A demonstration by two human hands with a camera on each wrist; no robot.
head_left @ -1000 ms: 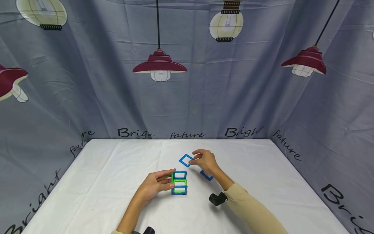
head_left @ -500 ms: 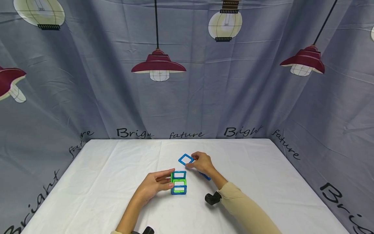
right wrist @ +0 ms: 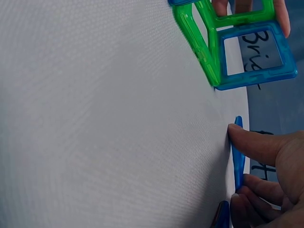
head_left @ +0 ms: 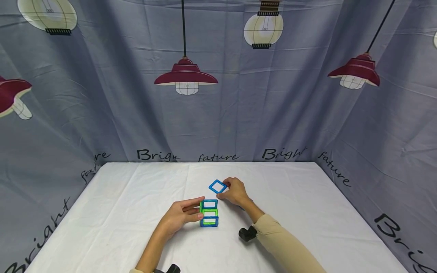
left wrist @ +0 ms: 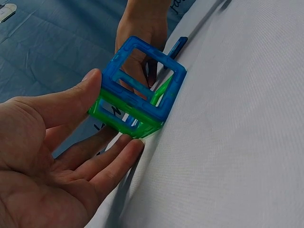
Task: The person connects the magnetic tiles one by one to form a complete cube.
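Observation:
A small open box of blue and green square-framed magnetic tiles (head_left: 209, 223) stands on the white table. My left hand (head_left: 177, 218) holds it from the left, thumb at the near blue tile's edge and fingertips low on the green side (left wrist: 126, 127). Beyond the box, a blue square magnetic tile (head_left: 212, 187) lies flat on the cloth. My right hand (head_left: 235, 192) pinches this tile between thumb and fingers, at opposite edges in the right wrist view. Another blue tile (right wrist: 222, 216) lies near the right hand; the right wrist nearly hides it in the head view.
White cloth covers the table (head_left: 129, 204). A grey curtain (head_left: 218, 121) printed with lamps and lettering hangs around the back and sides. Black wrist cameras (head_left: 247, 233) project from both wrists near the tabletop.
My right hand has shifted slightly left and nearer, its thumb and fingers closing onto the blue tile's right side. Its wrist now covers the second tile. The left hand and box hold still.

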